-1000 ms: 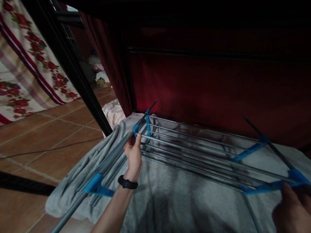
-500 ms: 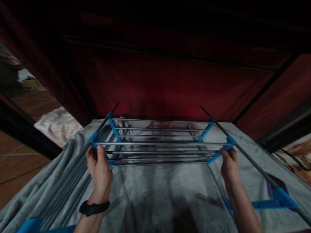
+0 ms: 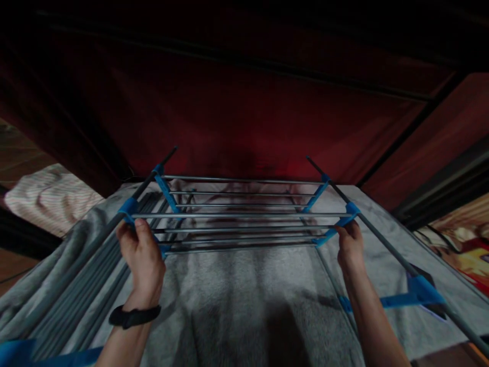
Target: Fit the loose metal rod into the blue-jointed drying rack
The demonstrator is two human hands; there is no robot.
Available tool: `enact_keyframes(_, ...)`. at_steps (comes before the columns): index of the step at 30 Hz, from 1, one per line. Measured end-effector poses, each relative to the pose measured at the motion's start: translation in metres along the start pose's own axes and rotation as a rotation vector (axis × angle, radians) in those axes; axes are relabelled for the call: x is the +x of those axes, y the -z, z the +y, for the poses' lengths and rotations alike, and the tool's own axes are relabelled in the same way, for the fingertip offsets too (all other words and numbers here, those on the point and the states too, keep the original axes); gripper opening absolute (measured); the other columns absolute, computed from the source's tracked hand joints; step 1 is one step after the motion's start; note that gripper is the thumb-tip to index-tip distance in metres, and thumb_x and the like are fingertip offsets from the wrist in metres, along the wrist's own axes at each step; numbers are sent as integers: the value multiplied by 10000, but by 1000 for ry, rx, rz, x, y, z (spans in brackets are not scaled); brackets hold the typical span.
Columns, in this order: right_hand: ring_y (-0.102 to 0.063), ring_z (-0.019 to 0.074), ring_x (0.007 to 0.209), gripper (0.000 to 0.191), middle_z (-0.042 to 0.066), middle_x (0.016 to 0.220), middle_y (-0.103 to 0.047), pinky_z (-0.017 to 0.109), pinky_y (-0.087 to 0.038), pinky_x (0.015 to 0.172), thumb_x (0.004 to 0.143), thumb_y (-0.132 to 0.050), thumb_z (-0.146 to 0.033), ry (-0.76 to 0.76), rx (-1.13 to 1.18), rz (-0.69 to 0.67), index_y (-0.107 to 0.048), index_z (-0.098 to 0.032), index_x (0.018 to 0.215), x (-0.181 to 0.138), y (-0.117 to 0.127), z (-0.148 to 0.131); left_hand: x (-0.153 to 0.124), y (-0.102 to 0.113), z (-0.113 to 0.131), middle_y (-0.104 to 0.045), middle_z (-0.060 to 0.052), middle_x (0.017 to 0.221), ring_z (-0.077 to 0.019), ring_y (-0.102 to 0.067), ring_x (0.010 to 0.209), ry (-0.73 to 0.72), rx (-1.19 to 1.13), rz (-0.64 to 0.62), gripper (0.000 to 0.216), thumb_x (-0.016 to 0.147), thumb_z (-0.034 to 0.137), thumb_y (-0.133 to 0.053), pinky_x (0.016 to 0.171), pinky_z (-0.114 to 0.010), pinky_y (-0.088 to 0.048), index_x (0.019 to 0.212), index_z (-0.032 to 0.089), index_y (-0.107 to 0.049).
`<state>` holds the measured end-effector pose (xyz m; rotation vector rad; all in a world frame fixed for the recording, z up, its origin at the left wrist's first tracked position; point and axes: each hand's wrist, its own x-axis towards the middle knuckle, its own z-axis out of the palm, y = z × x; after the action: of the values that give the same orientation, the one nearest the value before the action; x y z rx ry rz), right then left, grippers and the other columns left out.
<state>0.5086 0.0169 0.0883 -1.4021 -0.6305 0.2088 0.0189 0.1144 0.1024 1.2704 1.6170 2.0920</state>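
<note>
Head view: rack point(image 3: 244, 215) bridges left hand point(image 3: 143, 257) and right hand point(image 3: 350, 248), touching both.

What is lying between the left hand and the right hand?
In the head view, thin grey bars run crosswise between the left hand and the right hand, with the grey blanket beneath.

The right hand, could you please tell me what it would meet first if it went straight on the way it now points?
The right hand would most likely meet the blue bracket just ahead; it appears to be touching it already, though the exact depth is unclear.
</note>
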Motion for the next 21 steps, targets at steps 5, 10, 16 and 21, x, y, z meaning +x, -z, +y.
enact_keyframes(5, -622, 248, 1074, 467, 29, 1095, -701, 492, -443, 1086, 668, -692, -374, 9, 13, -2, -648, -247, 1115, -5, 1, 5, 3, -1, -5, -688, -48, 1147, -241, -602, 1110, -24, 131, 101, 461, 1062, 554, -514, 1145, -446, -440, 1240, 146, -630)
enact_keyframes(10, -614, 251, 1179, 552, 39, 1227, -694, 494, -402, 1165, 639, -697, -343, 6, 71, -8, -641, -253, 1181, -7, -3, 4, 4, -2, -13, -684, -52, 1133, -235, -606, 1108, -27, 87, 86, 396, 1067, 473, -531, 1163, -440, -424, 1239, 127, -619)
enact_keyframes(16, -598, 262, 1184, 611, 43, 1215, -674, 490, -442, 1121, 616, -687, -427, -147, 12, 30, -649, -263, 1204, -23, 15, 30, -15, 8, -19, -655, -104, 1414, -254, -568, 1310, 82, 30, -19, 449, 1059, 418, -533, 1230, -415, -355, 1410, 146, -597)
enact_keyframes(21, -624, 315, 1229, 649, 101, 1314, -673, 516, -507, 1085, 730, -669, -556, -154, -221, -66, -645, -277, 1315, -112, 58, 66, -73, 42, -30, -545, -158, 1565, -318, -463, 1506, 158, 148, -88, 582, 962, 495, -644, 1279, -494, -309, 1462, 213, -553)
